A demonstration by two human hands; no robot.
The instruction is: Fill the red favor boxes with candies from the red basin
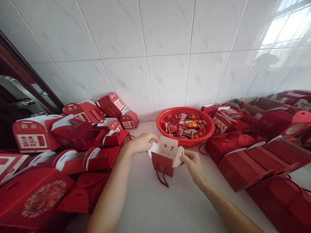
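We have a small red box point(162, 162) in front of us on the pale tabletop point(148, 207), open at the top, its white inside facing up, and both of our hands are on it. Our left hand point(143, 142) reaches over its left side, the fingers drawn close together on the white left flap point(150, 151), though we cannot see every fingertip there. Our right hand point(194, 164) has the rounded right flap point(178, 156) in a narrow pinch, thumb on the near face. The tall white back panel point(167, 145) stands up between our hands and bears two dark marks, while a dark red cord handle point(163, 182) loops down from the near red side. Just behind the box we see a round red basket point(194, 141) holding many wrapped sweets point(190, 124), most of them red, a few yellow. To our left a crowd of red boxes point(104, 158) spreads along the tabletop, several with white tops showing; nearest us there, a large red box point(45, 199) carries a round floral pattern. To our right another cluster of boxes point(243, 168) stands close together in rows. Behind everything we face a white tiled wall point(167, 81) with grey streaks, and at far left a dark door point(11, 56) shows a metal handle point(23, 103).
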